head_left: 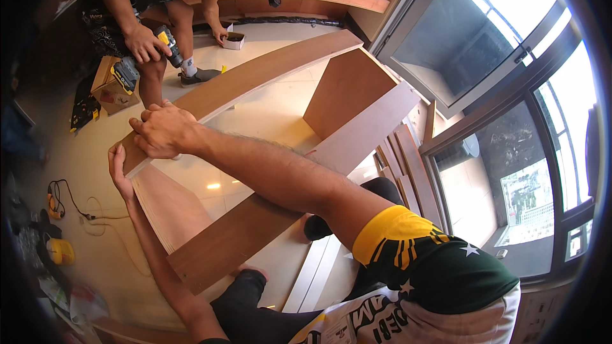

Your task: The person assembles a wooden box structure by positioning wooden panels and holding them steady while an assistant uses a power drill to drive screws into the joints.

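A rectangular frame of brown wooden boards stands on its edge over the floor in front of me. Its far long board (274, 70) runs from the left corner to the upper right. The near long board (236, 239) passes under my right forearm, and a short end board (169, 200) joins the two at the left. My left hand (119, 169) grips the far board's left end from outside at the corner. Just above it, my right hand (162, 130) has its fingers curled over the same board's top; whether a small item is under them is hidden.
Across the frame a person bends down, one hand on a cordless drill (168, 46), the other at a small box (234, 41). Another power tool (125, 75) rests on a cardboard box (113, 97). Loose boards (408, 165) lie at right beside glass doors (472, 51); cables (95, 216) trail at left.
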Action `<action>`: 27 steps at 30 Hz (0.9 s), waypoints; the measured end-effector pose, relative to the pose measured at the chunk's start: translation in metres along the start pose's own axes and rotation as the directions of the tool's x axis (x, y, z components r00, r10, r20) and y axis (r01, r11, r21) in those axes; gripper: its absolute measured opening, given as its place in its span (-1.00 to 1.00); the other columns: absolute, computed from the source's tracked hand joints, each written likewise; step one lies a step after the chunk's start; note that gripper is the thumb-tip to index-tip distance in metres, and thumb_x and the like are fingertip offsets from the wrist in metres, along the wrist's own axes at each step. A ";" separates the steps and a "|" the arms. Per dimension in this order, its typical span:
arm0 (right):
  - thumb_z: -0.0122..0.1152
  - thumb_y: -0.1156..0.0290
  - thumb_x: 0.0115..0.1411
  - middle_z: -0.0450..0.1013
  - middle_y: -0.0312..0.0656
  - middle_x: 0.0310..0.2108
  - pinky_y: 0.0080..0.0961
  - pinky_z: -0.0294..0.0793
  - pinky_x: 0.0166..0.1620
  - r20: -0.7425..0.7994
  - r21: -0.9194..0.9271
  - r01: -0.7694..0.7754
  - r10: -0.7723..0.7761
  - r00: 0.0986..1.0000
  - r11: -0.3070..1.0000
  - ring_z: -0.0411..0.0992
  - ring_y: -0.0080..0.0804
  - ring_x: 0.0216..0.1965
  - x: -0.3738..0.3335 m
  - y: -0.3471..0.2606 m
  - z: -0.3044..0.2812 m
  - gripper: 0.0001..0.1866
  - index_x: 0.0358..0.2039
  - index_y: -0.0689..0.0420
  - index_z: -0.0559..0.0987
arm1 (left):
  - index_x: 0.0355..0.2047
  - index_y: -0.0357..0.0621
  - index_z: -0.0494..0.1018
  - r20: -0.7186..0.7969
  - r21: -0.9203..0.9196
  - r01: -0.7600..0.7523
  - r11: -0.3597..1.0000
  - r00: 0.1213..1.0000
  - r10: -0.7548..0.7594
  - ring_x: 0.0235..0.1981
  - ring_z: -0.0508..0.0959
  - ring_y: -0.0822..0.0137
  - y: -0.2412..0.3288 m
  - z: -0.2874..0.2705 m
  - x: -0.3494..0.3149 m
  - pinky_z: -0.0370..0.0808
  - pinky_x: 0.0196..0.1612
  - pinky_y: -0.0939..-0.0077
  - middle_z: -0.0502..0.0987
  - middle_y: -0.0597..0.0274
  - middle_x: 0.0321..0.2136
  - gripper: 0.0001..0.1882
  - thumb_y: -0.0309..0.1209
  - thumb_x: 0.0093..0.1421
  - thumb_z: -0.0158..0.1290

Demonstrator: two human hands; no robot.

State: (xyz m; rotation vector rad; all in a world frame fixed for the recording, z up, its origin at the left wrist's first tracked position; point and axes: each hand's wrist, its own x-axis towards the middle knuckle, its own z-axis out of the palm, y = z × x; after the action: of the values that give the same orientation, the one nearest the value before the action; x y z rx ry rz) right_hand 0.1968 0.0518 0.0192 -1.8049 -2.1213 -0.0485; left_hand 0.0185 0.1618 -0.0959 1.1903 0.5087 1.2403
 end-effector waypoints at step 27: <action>-0.03 -0.85 -0.13 0.63 0.08 -0.46 -0.09 0.60 -0.19 0.136 -0.162 -0.318 0.340 0.930 0.934 0.67 0.03 -0.25 -0.019 0.107 -0.066 0.14 -0.47 0.19 0.74 | 0.09 -0.34 0.47 0.096 0.075 -0.094 0.993 0.992 0.087 0.09 0.46 0.33 -0.002 -0.004 0.010 0.27 0.25 0.46 0.52 0.16 -0.01 -0.58 -0.25 0.42 -0.08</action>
State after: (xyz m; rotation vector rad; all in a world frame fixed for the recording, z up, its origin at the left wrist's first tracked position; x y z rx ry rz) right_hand 0.3182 0.0370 0.0540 -2.2976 -1.9256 0.0403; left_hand 0.0189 0.1725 -0.0961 1.3444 0.4431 1.2447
